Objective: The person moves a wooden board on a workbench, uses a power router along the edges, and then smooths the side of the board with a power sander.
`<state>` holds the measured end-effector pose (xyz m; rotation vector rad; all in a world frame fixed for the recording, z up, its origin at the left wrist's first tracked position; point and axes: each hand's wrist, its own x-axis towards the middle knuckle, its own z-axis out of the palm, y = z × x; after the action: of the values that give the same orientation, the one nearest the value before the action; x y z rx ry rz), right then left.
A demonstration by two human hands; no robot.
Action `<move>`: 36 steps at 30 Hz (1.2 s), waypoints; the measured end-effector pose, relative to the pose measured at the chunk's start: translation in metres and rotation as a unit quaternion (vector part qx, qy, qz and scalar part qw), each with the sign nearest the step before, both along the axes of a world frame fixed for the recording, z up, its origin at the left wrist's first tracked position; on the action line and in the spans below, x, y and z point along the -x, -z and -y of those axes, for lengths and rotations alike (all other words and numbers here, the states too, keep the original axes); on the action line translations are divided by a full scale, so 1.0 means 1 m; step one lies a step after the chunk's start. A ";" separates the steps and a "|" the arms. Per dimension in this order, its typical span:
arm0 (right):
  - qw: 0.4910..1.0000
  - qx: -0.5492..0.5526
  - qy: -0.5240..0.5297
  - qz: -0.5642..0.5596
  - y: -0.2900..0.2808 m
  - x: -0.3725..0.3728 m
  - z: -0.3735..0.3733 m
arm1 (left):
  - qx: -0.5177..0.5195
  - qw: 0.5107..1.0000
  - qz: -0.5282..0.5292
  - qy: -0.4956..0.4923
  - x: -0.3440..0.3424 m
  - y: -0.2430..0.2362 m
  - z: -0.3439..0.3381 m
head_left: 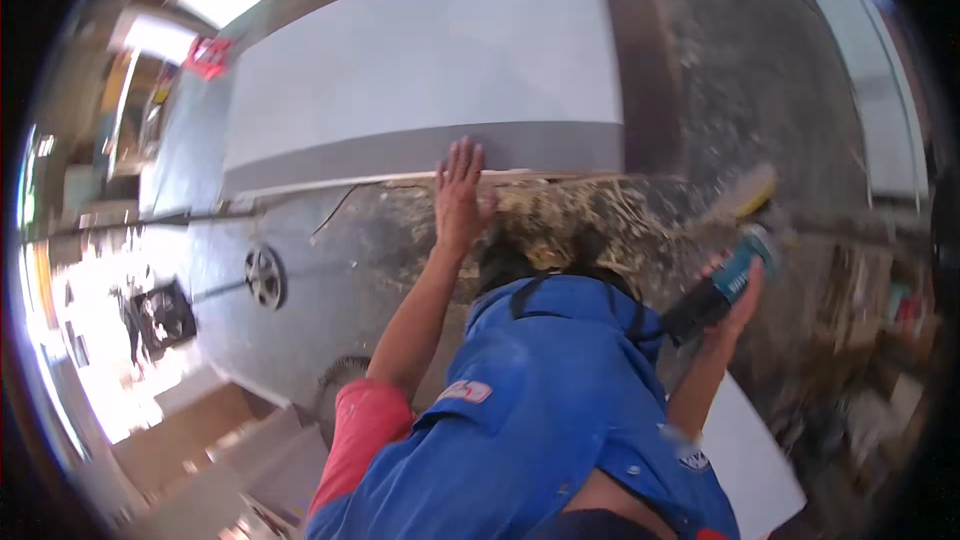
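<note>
My left hand (461, 202) lies flat with fingers stretched on the grey band along the near edge of a large white panel (430, 55). A teal-and-black angle grinder (735, 278) is in my right hand (743, 308), held out to the right of my body and apart from the panel. Its head points away from me, with a blurred yellow-edged disc (757, 192) at the far end. My right fingers wrap round the grinder's body and are partly hidden by it.
Wood shavings (570, 210) litter the floor by my feet. To the left are a spoked wheel (265, 277) and an open cardboard box (190, 435). A white board (750, 460) is at lower right. Another long pale panel (880, 90) stands at far right, above stacked scraps (850, 290).
</note>
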<state>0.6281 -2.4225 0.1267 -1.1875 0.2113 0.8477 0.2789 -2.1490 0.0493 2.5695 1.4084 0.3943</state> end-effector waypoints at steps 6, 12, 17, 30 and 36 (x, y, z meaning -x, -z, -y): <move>0.999 -0.038 -0.003 0.039 -0.008 0.050 -0.029 | -0.031 0.968 0.077 -0.236 0.146 0.030 -0.074; 0.981 -0.007 -0.014 0.193 0.013 0.103 -0.043 | -0.092 0.824 0.245 -0.503 0.297 0.050 -0.146; 0.989 0.083 -0.023 0.117 -0.034 0.178 -0.077 | -0.089 0.751 0.366 -0.542 0.373 0.075 -0.211; 0.963 0.088 0.120 0.227 -0.026 0.296 -0.062 | -0.067 0.706 0.528 -0.467 0.590 0.081 -0.289; 0.982 0.069 0.135 0.111 -0.005 0.369 -0.027 | 0.080 0.754 0.464 -0.457 0.655 0.063 -0.296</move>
<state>0.2592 -2.3955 0.1322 -1.3376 0.2457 0.4649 -0.3758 -1.8529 -0.0132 0.9747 1.9165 1.3433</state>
